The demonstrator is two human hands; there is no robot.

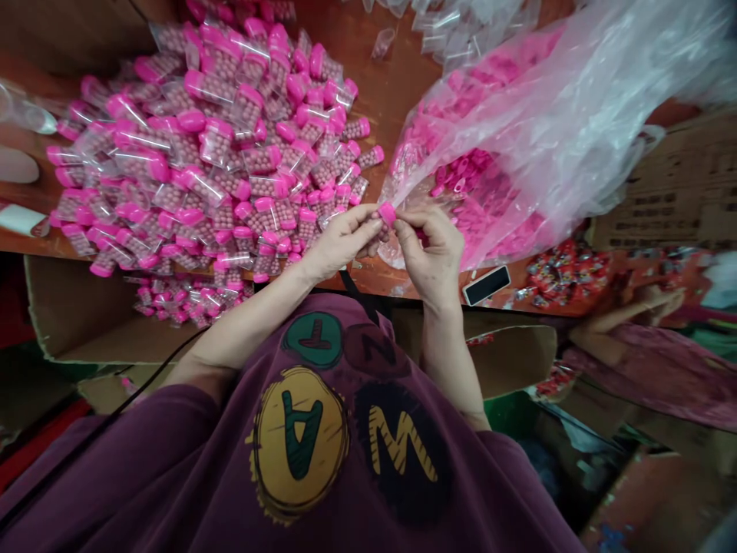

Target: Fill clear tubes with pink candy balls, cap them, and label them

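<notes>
My left hand (339, 240) and my right hand (431, 250) meet at the table's front edge, both pinched around one small clear tube with a pink cap (386, 213). The cap sits between the fingertips of both hands. Just beyond them lies a large clear plastic bag (553, 115) full of loose pink caps (477, 177). To the left spreads a big heap of filled pink-capped tubes (219, 153) holding small pinkish balls.
The wooden table (380, 84) carries empty clear tubes (454, 23) at the back. A cardboard box (86, 322) under the edge holds more capped tubes (184, 296). A black phone (487, 285) lies at the right. Another person's hand (650, 307) works near red items (564, 273).
</notes>
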